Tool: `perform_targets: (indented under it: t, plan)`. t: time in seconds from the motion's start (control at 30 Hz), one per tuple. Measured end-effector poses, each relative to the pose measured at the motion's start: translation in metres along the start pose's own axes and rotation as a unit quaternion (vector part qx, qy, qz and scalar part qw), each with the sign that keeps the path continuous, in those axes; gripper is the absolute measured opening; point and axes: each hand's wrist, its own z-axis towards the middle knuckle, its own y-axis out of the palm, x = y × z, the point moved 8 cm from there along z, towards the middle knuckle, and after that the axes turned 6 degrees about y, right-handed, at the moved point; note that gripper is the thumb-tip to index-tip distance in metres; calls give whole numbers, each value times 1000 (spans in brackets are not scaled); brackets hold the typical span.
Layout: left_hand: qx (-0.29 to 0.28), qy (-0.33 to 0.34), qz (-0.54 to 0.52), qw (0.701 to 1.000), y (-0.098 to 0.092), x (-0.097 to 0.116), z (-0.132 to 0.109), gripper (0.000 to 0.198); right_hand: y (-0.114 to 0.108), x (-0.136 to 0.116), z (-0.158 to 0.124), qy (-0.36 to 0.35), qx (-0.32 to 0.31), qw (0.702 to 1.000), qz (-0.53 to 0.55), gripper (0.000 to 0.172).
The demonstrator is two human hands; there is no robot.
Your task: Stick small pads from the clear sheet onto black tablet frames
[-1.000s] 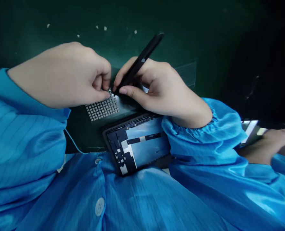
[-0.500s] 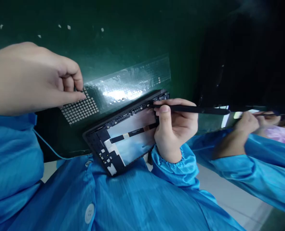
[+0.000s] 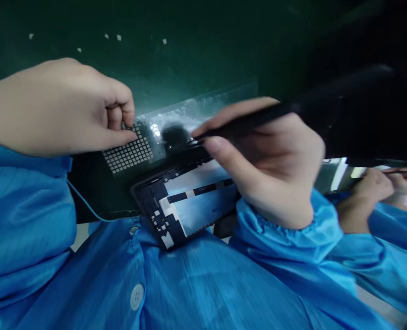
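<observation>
My left hand is closed, its thumb and curled fingers pinching the near end of a clear sheet covered with rows of small grey square stickers. In my right hand is a pair of black tweezers, blurred by motion. Their tip hovers over the shiny bare part of the clear sheet. Whether the tip holds anything is too small to tell. Below, an opened tablet leans against my blue smock, its inner parts and a dark flat cable showing. My right hand covers its upper right part.
Several pale scraps lie on the dark green table mat. A thin blue cord runs from my left sleeve. At the right, a co-worker's hands and blue sleeves are close to my right elbow.
My right hand has lifted off the tablet with the tweezers and moved up over the clear sheet. My left hand keeps its pinch on the sheet. The whole view has shifted slightly.
</observation>
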Motion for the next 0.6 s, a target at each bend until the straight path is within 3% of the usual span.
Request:
perform_targets:
  t: [0.07, 0.17, 0.33, 0.5, 0.6]
  plan:
    - [11, -31, 73, 997, -6, 16, 2, 48, 30, -5, 28, -33, -128, 991, 4, 8]
    - [-4, -54, 111, 992, -9, 31, 4, 32, 60, 5, 53, -60, -224, 972, -22, 10]
    - [5, -31, 105, 994, -10, 32, 2, 31, 64, 17, 56, -40, -240, 970, -1, 9]
    - [-5, -21, 160, 987, -8, 28, 8, 47, 65, 16, 60, -19, -251, 968, 4, 9]
    - [-2, -38, 190, 981, -10, 24, 15, 59, 61, 22, 63, 38, -267, 952, 149, 10]
